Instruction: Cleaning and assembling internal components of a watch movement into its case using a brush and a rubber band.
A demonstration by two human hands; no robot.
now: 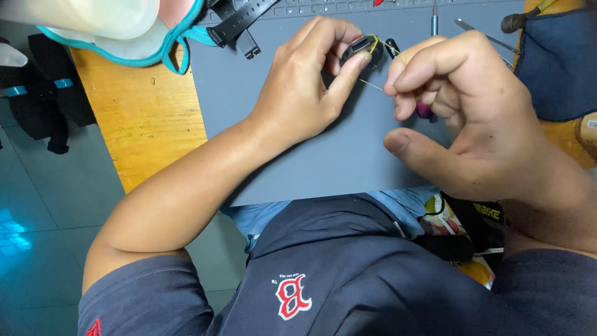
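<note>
Centrally, a small black watch case (362,50) is pinched between the thumb and fingers of the left hand (305,81), held just above the grey work mat (323,149). The case is gripped at its lower edge by the thumb, while its top is covered by the curled fingers. A thin yellowish thread or wire (375,41) is seen looped over the case and running to the right hand (460,106). The thread is gripped between the bent fingertips of the right hand, whose fingers are curled tightly; its thumb is stretched out below and touches nothing. A pink-handled tool (424,112) is partly hidden under the right fingers, and whether it is held cannot be told. Both hands are nearly touching above the middle of the mat.

Farther out, a black watch strap (239,22) is laid at the mat's upper left edge, and a slim metal tool (434,18) is lying near the top, with tweezers (482,34) just to its right. The mat is spread on a yellow wooden table (143,118). At the upper left, a pale plastic container with a teal rim (124,31) is standing on the table. A dark blue cloth (559,62) is seen at the right edge. The person's dark shirt (348,274) fills the bottom.
</note>
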